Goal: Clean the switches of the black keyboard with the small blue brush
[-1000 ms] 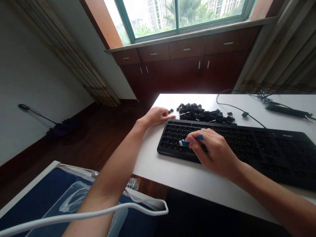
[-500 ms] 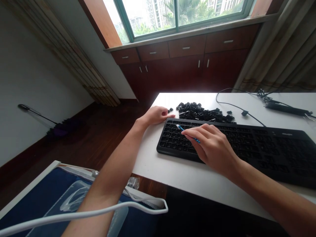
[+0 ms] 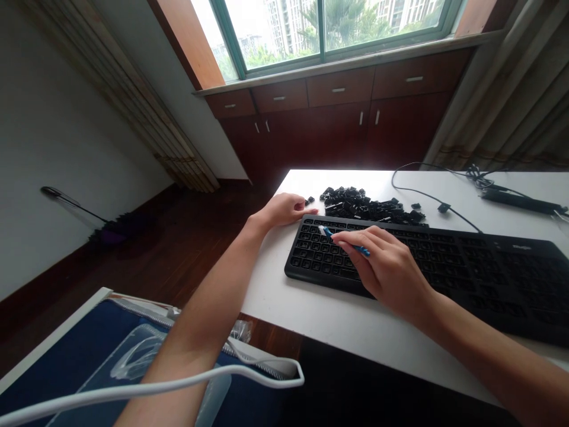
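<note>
Pinching a slim blue brush point(image 3: 328, 232) over the left end of the keyboard point(image 3: 457, 261)

Left hand point(image 3: 284, 209) at the edge of the counter point(image 3: 269, 287), fingers curled; can't tell whether its grip holds anything. One nudge there could scatter the loose keycaps point(image 3: 355, 206)! Right hand point(image 3: 390, 261), grip clamped on the brush: press too hard and the keyboard might skid. Around them: a white tube point(image 3: 133, 391) crossing before the left forearm point(image 3: 213, 302), then, rightward, the cord point(image 3: 464, 220), a possible snag.
</note>
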Motion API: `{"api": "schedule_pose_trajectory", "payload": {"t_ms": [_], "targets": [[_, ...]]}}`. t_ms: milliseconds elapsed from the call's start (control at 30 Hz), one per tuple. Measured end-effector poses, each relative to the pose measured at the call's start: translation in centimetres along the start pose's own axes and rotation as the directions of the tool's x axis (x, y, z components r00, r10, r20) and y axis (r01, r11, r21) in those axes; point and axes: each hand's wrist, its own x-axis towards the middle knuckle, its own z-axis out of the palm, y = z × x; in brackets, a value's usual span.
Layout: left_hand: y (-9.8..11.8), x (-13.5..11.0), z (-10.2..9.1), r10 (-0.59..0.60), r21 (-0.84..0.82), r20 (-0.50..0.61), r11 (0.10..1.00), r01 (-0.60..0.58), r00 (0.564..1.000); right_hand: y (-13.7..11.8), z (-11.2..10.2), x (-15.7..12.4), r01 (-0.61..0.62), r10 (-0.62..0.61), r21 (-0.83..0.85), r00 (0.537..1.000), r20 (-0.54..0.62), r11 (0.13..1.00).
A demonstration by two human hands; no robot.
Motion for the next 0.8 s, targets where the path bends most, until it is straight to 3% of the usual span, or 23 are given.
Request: {"api": "schedule_pose_trajectory", "payload": {"t_ms": [100,200,300,400,500,633,800], "targets": [[-0.02,-0.03,-0.02,-0.007,-0.003,0.005,1.0,0.007,1.0,-0.23,-0.03,-0.04,-0.037,0.04,0.106,0.999,-0.027,0.994],[-0.03,-0.04,0.0,-0.012,-0.004,0.002,1.0,0.013,1.0,-0.18,0.17,-0.03,-0.073,0.068,0.165,0.997,0.032,0.984],[-0.08,-0.01,0.05,-0.012,-0.007,0.003,1.0,0.012,1.0,0.21,0.35,0.04,-0.04,0.035,0.075,0.997,0.062,0.996],[-0.19,0.02,0.1,-0.004,-0.011,0.001,1.0,0.004,1.0,0.4,0.28,0.05,-0.011,0.011,0.014,1.0,0.02,1.0],[-0.25,0.03,0.1,0.004,-0.017,0.0,1.0,-0.004,1.0,0.09,0.07,-0.02,-0.036,0.039,0.098,0.999,-0.024,0.995],[-0.19,0.01,0.06,-0.004,-0.016,0.002,1.0,0.004,1.0,-0.23,0.08,-0.07,-0.063,0.049,0.223,0.996,0.068,0.973],[-0.19,0.04,0.1,0.005,-0.015,-0.004,1.0,-0.005,1.0,0.4,0.3,-0.01,-0.004,0.002,0.027,0.998,0.069,1.0]]}}
